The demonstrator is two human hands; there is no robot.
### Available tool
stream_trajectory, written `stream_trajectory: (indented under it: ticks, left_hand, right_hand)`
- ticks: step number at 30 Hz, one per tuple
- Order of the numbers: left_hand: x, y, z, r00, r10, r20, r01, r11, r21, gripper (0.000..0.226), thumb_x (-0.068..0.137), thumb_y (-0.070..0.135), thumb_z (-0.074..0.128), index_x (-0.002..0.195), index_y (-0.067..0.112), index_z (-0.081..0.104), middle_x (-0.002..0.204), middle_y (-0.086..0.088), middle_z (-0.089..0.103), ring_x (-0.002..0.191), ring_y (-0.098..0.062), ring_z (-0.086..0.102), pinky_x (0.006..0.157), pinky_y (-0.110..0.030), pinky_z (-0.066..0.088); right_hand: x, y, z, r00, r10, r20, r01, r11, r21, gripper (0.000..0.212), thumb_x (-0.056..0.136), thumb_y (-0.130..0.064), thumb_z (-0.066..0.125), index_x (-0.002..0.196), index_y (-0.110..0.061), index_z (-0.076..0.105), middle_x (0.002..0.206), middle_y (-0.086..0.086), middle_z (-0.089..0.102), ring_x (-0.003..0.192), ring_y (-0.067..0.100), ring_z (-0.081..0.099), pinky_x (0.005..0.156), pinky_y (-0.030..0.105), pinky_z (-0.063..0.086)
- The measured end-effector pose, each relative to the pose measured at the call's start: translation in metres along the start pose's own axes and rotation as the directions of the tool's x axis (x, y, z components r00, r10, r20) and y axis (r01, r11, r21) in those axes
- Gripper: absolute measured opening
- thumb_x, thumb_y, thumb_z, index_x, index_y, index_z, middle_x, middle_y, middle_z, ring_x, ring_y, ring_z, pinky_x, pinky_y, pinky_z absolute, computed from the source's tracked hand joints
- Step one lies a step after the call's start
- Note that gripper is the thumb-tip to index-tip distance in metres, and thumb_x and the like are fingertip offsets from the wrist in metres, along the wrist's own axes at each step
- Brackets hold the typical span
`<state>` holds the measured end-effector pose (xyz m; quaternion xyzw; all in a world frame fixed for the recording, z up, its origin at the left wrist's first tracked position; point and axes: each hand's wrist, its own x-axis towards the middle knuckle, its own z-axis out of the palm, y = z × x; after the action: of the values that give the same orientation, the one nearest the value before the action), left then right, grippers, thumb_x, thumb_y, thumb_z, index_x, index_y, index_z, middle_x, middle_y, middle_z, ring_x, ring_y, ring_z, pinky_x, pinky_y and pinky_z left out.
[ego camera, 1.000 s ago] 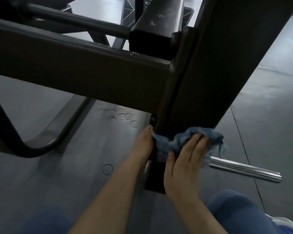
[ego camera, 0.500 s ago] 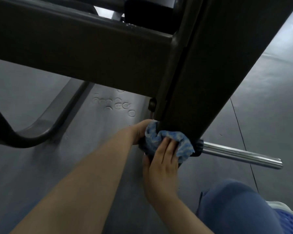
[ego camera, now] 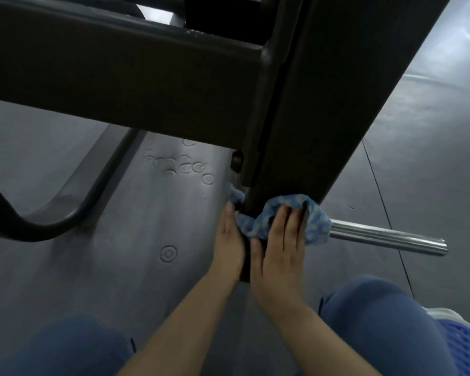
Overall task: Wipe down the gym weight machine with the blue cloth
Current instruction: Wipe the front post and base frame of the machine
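- Wrapping the foot of the dark upright post (ego camera: pixel 334 104) of the weight machine, the blue cloth (ego camera: pixel 269 221) sits bunched low on the post, just above the floor and right beside the chrome peg (ego camera: pixel 385 238).
- The right hand (ego camera: pixel 280 248) presses the cloth against the near face of the post with fairly straight fingers laid over the fabric, the thumb lying along the post's edge.
- The left hand (ego camera: pixel 229 240) lies against the left side of the post and touches the cloth's left end; its fingers are hidden behind the post, so I cannot tell whether they grip.
- No brand, label or readable writing shows on the machine or the cloth; the only marks are round ring-shaped dents (ego camera: pixel 186 165) pressed into the grey rubber floor (ego camera: pixel 92 267).
- A broad dark crossbeam (ego camera: pixel 120 77) runs from the left into the post and blocks much of the view beyond.
- A curved black tube (ego camera: pixel 73 218) rests on the floor to the left, well apart from the hands.
- The chrome peg sticks out to the right from behind the cloth, its inner end covered by it.
- Blue-trousered knees (ego camera: pixel 377 321) fill the bottom corners; something blue and ribbed at the lower right edge is cut off and hard to make out.
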<state>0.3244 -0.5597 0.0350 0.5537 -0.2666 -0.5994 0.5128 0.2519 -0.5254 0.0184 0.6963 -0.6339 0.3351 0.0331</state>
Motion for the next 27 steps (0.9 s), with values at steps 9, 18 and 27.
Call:
stream_trajectory:
  ticks: [9,18,27]
  left_hand:
    - [-0.022,-0.06,0.008,0.989,0.126,-0.076,-0.112,0.978,0.174,0.084,0.082,0.064,0.04,0.146,0.012,0.022,0.142,-0.01,0.04,0.13,-0.019,0.042,0.11,-0.044,0.034]
    - [-0.038,-0.068,0.033,0.951,0.28,-0.134,-0.193,0.871,0.453,0.097,0.08,0.071,0.029,0.142,0.015,-0.021,0.157,-0.009,-0.011,0.145,-0.017,-0.008,0.113,-0.012,-0.009]
    - [-0.033,-0.095,0.054,0.94,0.177,-0.291,-0.047,0.914,0.404,0.107,0.068,0.066,0.041,0.127,0.018,-0.035,0.141,0.007,-0.037,0.133,-0.003,-0.028,0.102,-0.005,-0.02]
  right_hand:
    - [-0.055,0.011,-0.001,0.834,0.414,0.364,-0.549,0.68,0.486,0.056,0.082,-0.055,0.035,0.134,-0.038,0.022,0.14,-0.019,0.027,0.131,0.002,0.03,0.099,-0.004,0.016]
    - [0.01,0.051,-0.005,0.407,0.644,0.647,-0.756,-0.16,0.635,0.024,0.099,-0.017,0.039,0.097,-0.016,0.063,0.096,0.004,0.069,0.085,0.013,0.063,0.073,0.024,0.05]
    - [0.034,0.067,0.013,0.372,0.494,0.786,-0.799,-0.259,0.542,0.033,0.084,-0.044,0.049,0.095,-0.016,0.063,0.098,0.009,0.068,0.091,0.024,0.062,0.088,0.037,0.049]
